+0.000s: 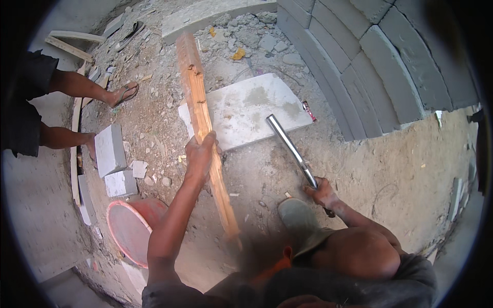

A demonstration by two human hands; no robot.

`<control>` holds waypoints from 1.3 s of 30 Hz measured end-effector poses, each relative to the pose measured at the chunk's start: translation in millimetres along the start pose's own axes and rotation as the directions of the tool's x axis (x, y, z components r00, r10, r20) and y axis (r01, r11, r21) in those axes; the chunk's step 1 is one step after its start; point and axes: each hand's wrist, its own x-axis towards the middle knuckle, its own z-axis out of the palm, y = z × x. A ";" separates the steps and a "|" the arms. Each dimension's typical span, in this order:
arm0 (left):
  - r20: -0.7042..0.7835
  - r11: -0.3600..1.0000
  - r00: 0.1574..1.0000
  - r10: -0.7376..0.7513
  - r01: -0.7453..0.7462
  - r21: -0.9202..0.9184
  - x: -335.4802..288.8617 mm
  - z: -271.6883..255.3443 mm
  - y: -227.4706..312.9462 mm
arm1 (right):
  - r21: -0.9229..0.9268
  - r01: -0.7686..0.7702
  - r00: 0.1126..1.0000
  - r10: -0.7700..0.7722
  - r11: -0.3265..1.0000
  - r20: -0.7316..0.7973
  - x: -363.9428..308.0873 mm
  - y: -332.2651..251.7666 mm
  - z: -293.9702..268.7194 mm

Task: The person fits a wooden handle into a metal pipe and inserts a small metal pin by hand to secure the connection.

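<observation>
My left hand [200, 156] is wrapped round a long wooden plank [197, 97], near its middle. The plank slants from the upper middle down to my body; its side is rough and splintered, and its lower end blurs near my clothing. My right hand [322, 194] is closed on the handle of a machete [291, 149], by the look of its straight, shiny metal blade. The blade points up and left, apart from the wood, with a dark handle end showing below my fist. Beyond both hands lies a pale flat slab [257, 105], partly behind the plank.
Grey blocks [354, 66] are stacked at the upper right. A reddish bucket [131, 228] stands at lower left, near loose pale blocks [110, 151]. Another person's legs [77, 87] are at the left. Rubble [246, 38] covers the far ground. My bent knee [367, 251] is below my right forearm.
</observation>
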 end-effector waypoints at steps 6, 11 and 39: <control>0.309 0.958 0.909 0.279 -0.287 -0.018 107.2 95.0 116.6 | -0.031 -0.020 1.000 0.020 0.999 0.014 5.4 4.7 -3.0; 0.305 0.714 0.845 0.439 -0.534 0.453 167.7 126.2 127.9 | 0.021 0.043 0.998 -0.044 0.999 0.042 3.9 15.8 -11.1; 0.597 -0.011 0.638 0.487 -0.679 0.734 73.6 22.5 38.6 | -0.316 -0.071 0.990 0.104 0.946 0.091 -47.0 76.6 -89.0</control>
